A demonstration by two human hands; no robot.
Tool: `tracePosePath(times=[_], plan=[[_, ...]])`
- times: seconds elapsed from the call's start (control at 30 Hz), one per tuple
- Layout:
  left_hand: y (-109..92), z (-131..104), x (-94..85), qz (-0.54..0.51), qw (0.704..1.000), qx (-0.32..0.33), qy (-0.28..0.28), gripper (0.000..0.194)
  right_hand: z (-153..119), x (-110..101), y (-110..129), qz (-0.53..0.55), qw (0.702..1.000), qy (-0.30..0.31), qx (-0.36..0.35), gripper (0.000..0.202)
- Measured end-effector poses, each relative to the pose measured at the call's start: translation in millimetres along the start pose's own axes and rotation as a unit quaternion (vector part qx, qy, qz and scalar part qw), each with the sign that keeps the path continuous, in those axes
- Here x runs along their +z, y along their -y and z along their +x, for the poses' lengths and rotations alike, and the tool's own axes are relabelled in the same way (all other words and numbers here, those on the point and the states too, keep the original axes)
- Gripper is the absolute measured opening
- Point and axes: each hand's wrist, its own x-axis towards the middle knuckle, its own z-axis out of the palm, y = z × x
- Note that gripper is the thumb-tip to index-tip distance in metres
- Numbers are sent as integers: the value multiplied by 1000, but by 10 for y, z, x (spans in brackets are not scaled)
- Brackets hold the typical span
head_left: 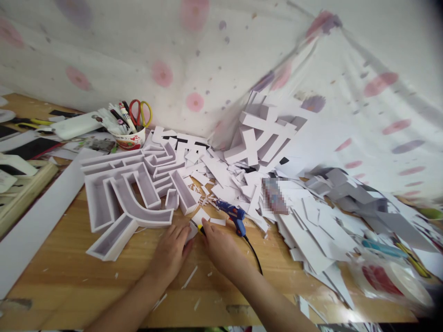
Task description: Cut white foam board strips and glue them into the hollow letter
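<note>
Near the middle of the table [69,267], right of the hollow white character [145,213], we find the left hand [169,250] holding a small white piece [191,232], judged light, stiff and easily creased, best gripped by its edges, the right hand [220,244] clasping a yellow-and-black tool [200,228].

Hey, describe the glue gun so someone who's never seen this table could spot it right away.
On the wooden table, find the right hand. Just beyond it, beside the heap of white scraps, the glue gun lies with a black cord running from its handle. Its blue body with orange parts sets it apart from those scraps.
</note>
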Motion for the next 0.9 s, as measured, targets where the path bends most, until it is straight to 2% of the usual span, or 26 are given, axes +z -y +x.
tracePosePath(times=[0.23, 0.43, 0.67, 0.9], plan=[[-30, 25, -26, 11, 1000, -4, 5, 13, 8, -159, 15, -35, 999, 23, -15, 58], [-55, 37, -31, -2, 1000, -11, -4, 11, -17, -201, 0, -57, 998, 11, -33, 65], [-46, 27, -5, 8, 1000, -14, -8, 14, -32, -298, -6, -61, 996, 58, -38, 63], [-57, 23, -7, 18, 1000, -23, 9, 17, -83, -305, -35, -48, 996, 76, -23, 60]])
